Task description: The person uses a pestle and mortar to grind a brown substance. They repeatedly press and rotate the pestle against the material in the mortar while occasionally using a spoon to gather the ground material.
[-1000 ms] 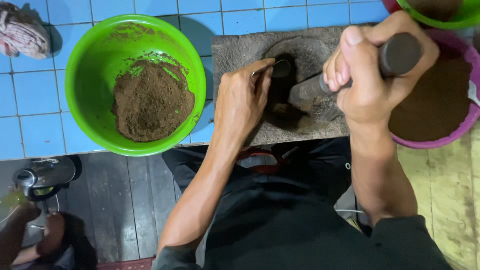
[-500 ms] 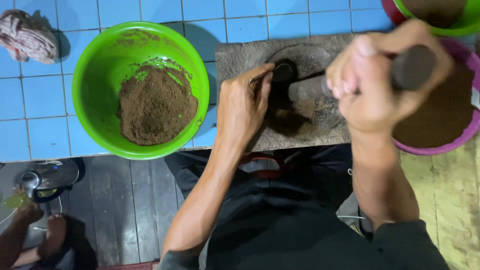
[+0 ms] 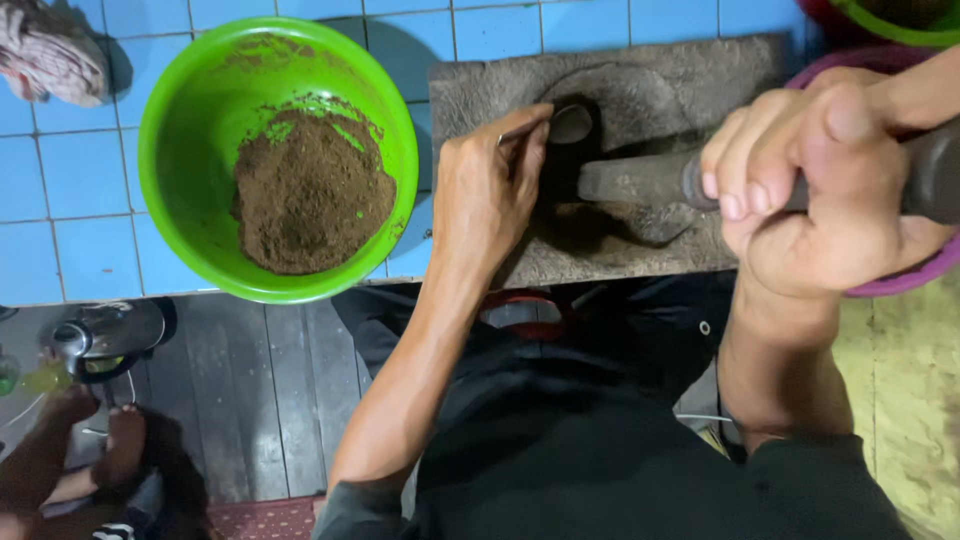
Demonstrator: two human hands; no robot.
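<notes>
A grey stone mortar block [image 3: 700, 80] lies on the blue-tiled counter in front of me. My left hand [image 3: 485, 195] rests on its near left side and holds a metal spoon [image 3: 565, 125] whose bowl sits at the edge of the hollow. My right hand [image 3: 815, 185] grips the dark handle of a stone pestle [image 3: 640, 180], whose grey head lies tilted in the hollow on dark ground paste. To the left stands a green bowl [image 3: 185, 110] holding a heap of brown powder [image 3: 310, 195].
A purple bowl [image 3: 895, 285] sits under my right hand at the right edge, and another green bowl [image 3: 900, 25] at the top right. A bundled cloth [image 3: 50, 55] lies top left. Below the counter, a person's feet [image 3: 90, 440] and a metal object [image 3: 95, 335] are on the dark floor.
The view has drawn closer. My right hand has shifted the pestle slightly right and down in the hollow. My left hand keeps the spoon at the hollow's edge.
</notes>
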